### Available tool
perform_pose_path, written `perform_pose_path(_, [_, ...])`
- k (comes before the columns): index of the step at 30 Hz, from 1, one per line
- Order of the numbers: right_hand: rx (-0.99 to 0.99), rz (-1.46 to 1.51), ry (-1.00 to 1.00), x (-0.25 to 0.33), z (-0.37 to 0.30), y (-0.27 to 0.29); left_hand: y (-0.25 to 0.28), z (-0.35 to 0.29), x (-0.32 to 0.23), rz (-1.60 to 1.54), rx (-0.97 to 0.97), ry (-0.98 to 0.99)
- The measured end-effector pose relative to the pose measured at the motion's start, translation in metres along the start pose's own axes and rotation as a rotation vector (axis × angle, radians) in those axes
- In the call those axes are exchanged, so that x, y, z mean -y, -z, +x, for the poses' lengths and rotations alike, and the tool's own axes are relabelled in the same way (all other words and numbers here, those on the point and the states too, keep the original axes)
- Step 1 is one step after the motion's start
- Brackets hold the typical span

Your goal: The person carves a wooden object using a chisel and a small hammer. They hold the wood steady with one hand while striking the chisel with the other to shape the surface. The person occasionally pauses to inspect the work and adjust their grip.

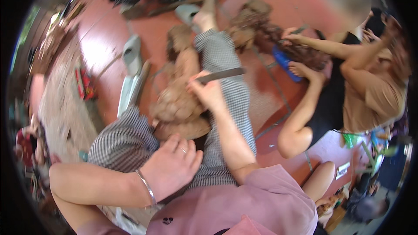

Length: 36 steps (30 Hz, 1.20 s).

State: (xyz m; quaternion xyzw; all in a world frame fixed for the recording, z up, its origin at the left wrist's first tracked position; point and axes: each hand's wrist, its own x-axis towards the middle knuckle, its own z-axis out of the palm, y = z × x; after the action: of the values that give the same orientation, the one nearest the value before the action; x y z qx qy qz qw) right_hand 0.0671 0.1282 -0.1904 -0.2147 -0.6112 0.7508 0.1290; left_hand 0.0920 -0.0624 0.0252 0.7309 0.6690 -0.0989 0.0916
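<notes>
A carved wooden figure (179, 104), light brown with a rounded, lumpy surface, stands between my legs with its base toward me. At that base my left hand (172, 163), wearing a ring and a bracelet, is closed with bent fingers against the near edge; its fingertips are partly hidden. My right hand (207, 90) grips one end of a dark flat file (222, 75). The file points to the right, above my checked trouser leg and beside the figure's upper part. Motion blur softens the carving's details.
To the right, a seated co-worker's hand (292, 37) holds a tool over a dark reddish carving (305, 53). A blue slipper (285, 63) lies beneath it. Grey shoes (132, 54) are ahead on the red tiled floor (152, 21). A red package (85, 85) lies at left.
</notes>
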Motion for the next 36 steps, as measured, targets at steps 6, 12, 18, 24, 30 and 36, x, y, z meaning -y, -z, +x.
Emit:
perform_pose_path(6, [0.019,0.179,-0.038,0.011,0.0,0.013,0.001,-0.044,-0.037,-0.356,-0.025,0.082])
perform_pose_path(12, [0.186,-0.1,-0.133,0.022,-0.005,0.002,-0.025,-0.029,-0.038,-0.724,-0.146,0.415])
perform_pose_path(18, [0.351,-0.464,0.063,0.04,-0.008,-0.005,-0.011,-0.028,-0.016,-0.86,-0.345,0.427])
perform_pose_path(24, [0.328,-0.398,-0.155,0.054,0.004,-0.008,-0.018,-0.032,-0.017,-0.794,-0.318,0.366])
perform_pose_path(30, [0.41,-0.54,0.076,0.057,0.005,-0.01,-0.018,-0.033,-0.015,-0.766,-0.312,0.352])
perform_pose_path(36, [0.468,-0.569,-0.154,0.066,0.016,-0.007,-0.018,-0.034,-0.018,-0.744,-0.295,0.35])
